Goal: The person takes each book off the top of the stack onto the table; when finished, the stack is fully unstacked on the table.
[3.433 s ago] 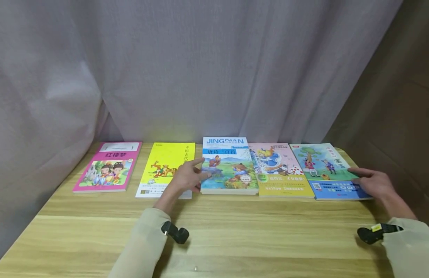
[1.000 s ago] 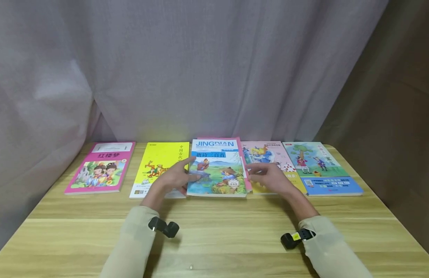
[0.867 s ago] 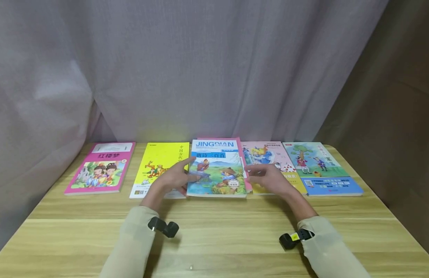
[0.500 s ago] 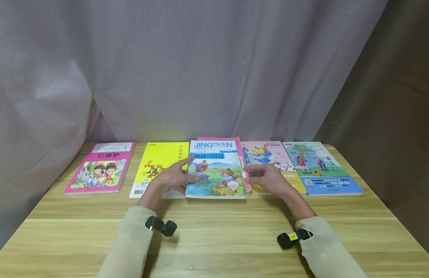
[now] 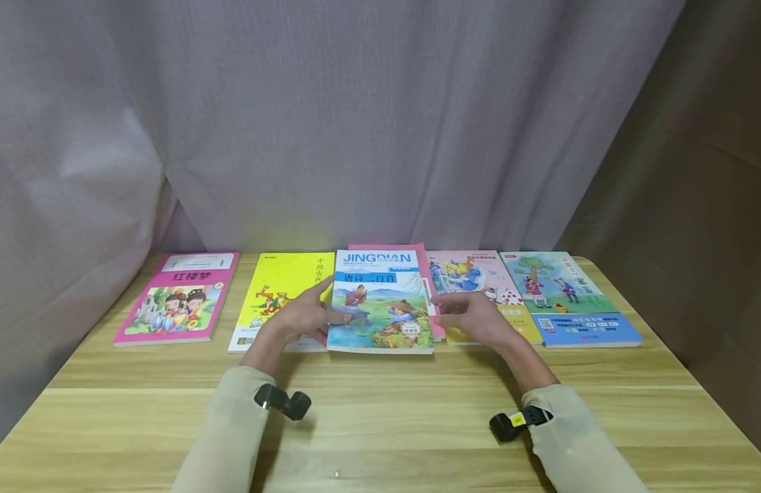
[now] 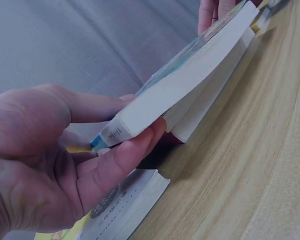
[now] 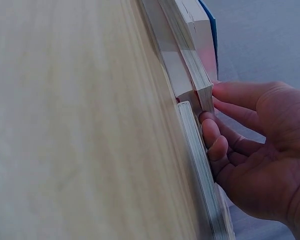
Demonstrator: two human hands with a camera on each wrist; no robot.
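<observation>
My left hand [image 5: 303,315] grips the left edge of a blue-and-white book [image 5: 380,329], thumb over the cover and fingers beneath. In the left wrist view the book's white page edge [image 6: 175,85] slants above the wooden table, with another layer under it. A pink-edged book [image 5: 425,267] lies below, mostly hidden, showing along the top and right. My right hand [image 5: 479,318] pinches that pink-edged book's right side. In the right wrist view its fingers and thumb [image 7: 235,95] close on a page block [image 7: 205,95], with one more layer below.
A pink book [image 5: 177,305] and a yellow book [image 5: 281,281] lie to the left. On the right are a pink-and-yellow book [image 5: 466,270] and a green-and-blue one [image 5: 571,294]. Grey curtain [image 5: 380,123] hangs behind the wooden table [image 5: 380,418].
My right hand has come left from the far-right book to the middle stack. The blue-and-white book has slid slightly left and nearer me, uncovering the pink-edged book's top and right margins.
</observation>
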